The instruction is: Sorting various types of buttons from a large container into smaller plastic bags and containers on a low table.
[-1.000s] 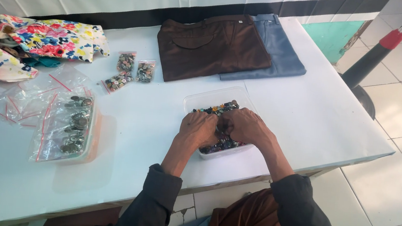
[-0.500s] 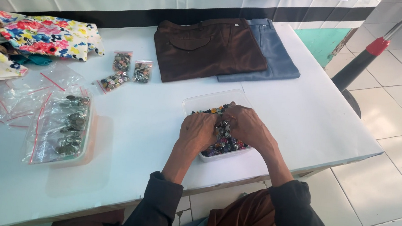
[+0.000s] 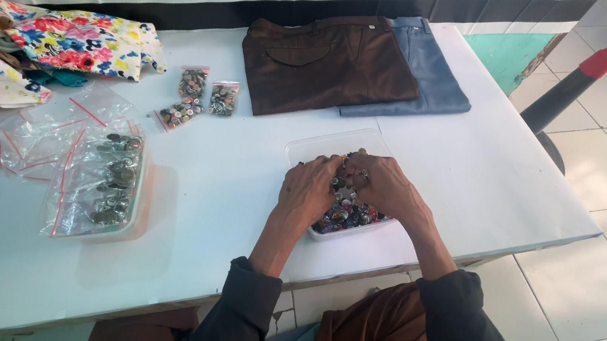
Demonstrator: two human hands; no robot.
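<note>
Both my hands rest in a clear plastic tray (image 3: 312,144) filled with several small colourful buttons (image 3: 348,214). My left hand (image 3: 307,191) covers the tray's left side, fingers curled down into the buttons. My right hand (image 3: 386,189) lies over the right side, fingers bent among the buttons near the middle. The fingertips of both hands meet over the pile; what they pinch is hidden. The tray sits near the front edge of a white table (image 3: 242,179).
Three small bags of buttons (image 3: 198,97) lie behind the tray to the left. A tray with metal buttons under empty zip bags (image 3: 103,179) sits at left. Floral cloth (image 3: 46,46) is far left; folded brown trousers (image 3: 326,60) and grey trousers (image 3: 427,67) lie at the back.
My hands stay in the button tray with only slight finger movement. The view has shifted a little.
</note>
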